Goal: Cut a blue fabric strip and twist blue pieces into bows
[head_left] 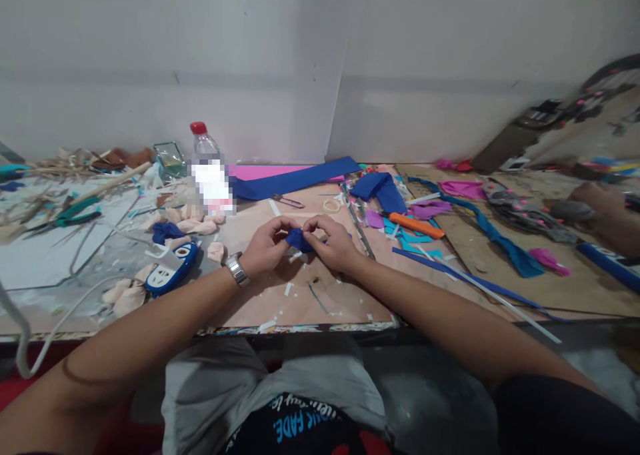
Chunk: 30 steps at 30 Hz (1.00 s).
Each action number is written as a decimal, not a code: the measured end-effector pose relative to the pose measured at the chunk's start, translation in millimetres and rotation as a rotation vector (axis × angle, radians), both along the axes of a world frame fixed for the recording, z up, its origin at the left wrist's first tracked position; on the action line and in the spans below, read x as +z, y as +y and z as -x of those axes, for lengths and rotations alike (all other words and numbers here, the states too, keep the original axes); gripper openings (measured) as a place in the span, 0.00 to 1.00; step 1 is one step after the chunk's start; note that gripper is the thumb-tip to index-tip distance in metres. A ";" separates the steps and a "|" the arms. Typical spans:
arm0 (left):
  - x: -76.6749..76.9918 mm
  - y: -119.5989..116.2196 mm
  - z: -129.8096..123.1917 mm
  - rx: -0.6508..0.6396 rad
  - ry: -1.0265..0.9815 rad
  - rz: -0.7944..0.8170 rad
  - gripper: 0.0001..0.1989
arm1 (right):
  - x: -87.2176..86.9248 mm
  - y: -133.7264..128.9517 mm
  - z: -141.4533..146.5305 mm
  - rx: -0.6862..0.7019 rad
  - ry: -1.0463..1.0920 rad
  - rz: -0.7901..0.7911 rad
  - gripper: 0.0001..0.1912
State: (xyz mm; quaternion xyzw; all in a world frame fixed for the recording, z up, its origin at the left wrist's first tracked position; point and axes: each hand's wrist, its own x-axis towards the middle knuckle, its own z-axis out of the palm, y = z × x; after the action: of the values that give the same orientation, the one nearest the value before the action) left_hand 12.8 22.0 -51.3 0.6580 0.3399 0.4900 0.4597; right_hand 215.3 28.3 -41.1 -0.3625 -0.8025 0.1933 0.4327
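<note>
Between my two hands, just above the work table (pixel 250 298), is a small bunched piece of dark blue fabric (pixel 299 241). My left hand (pixel 271 247), with a metal watch on its wrist, pinches the fabric from the left. From the right, the thumb and fingers of my right hand (pixel 334 243) pinch the same piece. A pair of tweezers (pixel 289 201) and a beige ring-shaped band (pixel 331 205) lie beyond my hands. Farther back are a long blue fabric strip (pixel 300 180) and a folded blue strip (pixel 381 189).
On the left are a blue-and-white power strip (pixel 173 268), beige fabric pieces (pixel 127 295), green-handled pliers (pixel 80 213) and a red-capped bottle (pixel 206 141). An orange cutter (pixel 416 225) and narrow strips lie to the right. Another person's hand (pixel 605 208) is at the far right.
</note>
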 end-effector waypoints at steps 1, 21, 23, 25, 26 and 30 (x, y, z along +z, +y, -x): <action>-0.4 -0.1 0.1 -0.005 -0.005 -0.007 0.16 | -0.4 -0.3 0.3 -0.001 0.003 0.010 0.05; -1.2 6.8 4.4 -0.024 0.095 -0.175 0.11 | -6.2 2.1 6.9 0.036 0.075 0.079 0.13; -1.2 6.6 4.1 -0.037 0.085 -0.175 0.11 | -6.6 2.3 6.6 0.064 0.074 0.079 0.15; -1.8 6.7 3.7 -0.048 0.066 -0.171 0.11 | -7.3 2.6 5.7 0.089 0.073 0.069 0.15; -2.3 6.9 3.4 -0.056 0.056 -0.169 0.11 | -7.6 2.6 5.1 0.100 0.069 0.069 0.15; -3.8 6.9 2.6 -0.063 0.051 -0.167 0.12 | -7.4 1.4 2.7 0.122 0.055 0.093 0.16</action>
State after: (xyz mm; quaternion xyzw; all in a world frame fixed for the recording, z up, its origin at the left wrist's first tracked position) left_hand 10.2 28.8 -55.1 0.7166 0.2887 0.4850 0.4098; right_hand 212.6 29.7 -48.4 -0.3269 -0.8011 0.2663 0.4248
